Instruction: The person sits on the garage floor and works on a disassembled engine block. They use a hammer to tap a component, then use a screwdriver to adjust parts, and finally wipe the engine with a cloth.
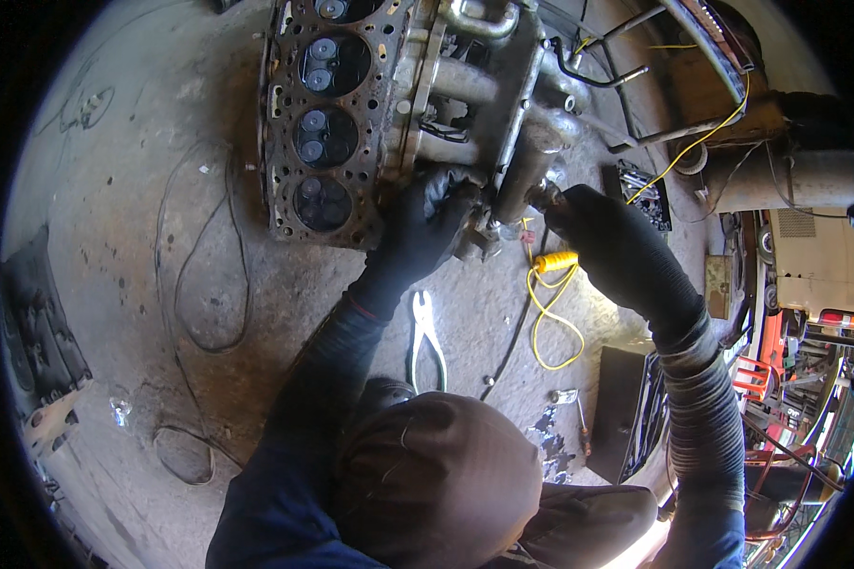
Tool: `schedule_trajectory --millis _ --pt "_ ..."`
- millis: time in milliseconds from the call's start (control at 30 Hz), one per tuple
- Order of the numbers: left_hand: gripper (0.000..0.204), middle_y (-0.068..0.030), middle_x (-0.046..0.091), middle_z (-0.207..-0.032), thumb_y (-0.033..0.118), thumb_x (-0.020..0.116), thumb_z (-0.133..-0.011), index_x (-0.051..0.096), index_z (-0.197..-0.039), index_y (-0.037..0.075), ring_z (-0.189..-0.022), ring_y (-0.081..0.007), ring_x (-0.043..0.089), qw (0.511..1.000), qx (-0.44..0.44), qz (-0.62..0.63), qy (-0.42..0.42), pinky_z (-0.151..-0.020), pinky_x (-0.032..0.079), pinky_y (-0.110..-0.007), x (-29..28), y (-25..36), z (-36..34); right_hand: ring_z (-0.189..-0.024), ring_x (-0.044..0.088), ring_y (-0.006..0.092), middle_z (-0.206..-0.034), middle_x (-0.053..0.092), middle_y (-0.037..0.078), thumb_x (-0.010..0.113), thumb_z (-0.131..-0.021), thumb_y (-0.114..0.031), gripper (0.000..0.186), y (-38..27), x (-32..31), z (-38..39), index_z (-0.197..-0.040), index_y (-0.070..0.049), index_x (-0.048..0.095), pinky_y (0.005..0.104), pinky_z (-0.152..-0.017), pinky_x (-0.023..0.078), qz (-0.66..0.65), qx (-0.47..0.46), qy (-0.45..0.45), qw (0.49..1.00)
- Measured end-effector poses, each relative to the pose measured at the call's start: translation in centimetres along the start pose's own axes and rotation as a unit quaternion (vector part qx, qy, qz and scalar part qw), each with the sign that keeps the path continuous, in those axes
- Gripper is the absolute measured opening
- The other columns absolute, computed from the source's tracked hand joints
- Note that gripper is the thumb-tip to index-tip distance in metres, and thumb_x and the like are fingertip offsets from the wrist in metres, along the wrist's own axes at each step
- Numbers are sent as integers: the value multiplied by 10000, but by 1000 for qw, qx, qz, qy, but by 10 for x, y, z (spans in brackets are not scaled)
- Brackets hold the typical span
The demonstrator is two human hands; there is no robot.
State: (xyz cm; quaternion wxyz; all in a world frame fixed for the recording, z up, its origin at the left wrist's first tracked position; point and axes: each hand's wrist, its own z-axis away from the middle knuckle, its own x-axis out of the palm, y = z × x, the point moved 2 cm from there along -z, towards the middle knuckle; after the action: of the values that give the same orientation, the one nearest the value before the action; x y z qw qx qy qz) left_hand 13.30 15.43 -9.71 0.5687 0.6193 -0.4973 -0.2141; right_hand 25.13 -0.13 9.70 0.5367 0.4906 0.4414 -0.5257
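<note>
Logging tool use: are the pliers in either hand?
No, the pliers lie on the floor, apart from the left hand and the right hand.

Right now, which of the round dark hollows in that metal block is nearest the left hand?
The hollow lowest in view, at the near end of the metal block; the others line up above it, farther from the left hand.

No text, label, brand, number or sign can be read.
</note>
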Motion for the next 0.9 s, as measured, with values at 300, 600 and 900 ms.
schedule_trajectory --millis 300,600,900 --pt "231 -74 730 -1165 79 628 -1080 656 -1296 2 -1089 -131 671 1000 -16 -4 4 -977 531 -316 -1 -6 0 -808 717 360 -1048 665 174 655 -947 -71 286 -2 -16 -1 -1228 -63 711 441 -680 591 -9 8 44 999" --pt "168 -71 729 -936 128 609 -1090 680 -1163 -5 -873 -116 661 996 60 -40 42 -803 543 -317 2 -1 -6 -809 720 351 -1042 664 149 672 -935 -65 348 -3 -7 1 -1279 -91 713 454 -688 584 1 33 -24 999" --pt "188 -81 736 -985 125 611 -1091 687 -1183 -21 -922 -104 672 998 15 38 47 -828 550 -312 5 -1 -2 -825 725 360 -1048 666 142 677 -941 -78 309 -10 -1 1 -1244 -104 733 452 -704 595 15 47 -48 998"
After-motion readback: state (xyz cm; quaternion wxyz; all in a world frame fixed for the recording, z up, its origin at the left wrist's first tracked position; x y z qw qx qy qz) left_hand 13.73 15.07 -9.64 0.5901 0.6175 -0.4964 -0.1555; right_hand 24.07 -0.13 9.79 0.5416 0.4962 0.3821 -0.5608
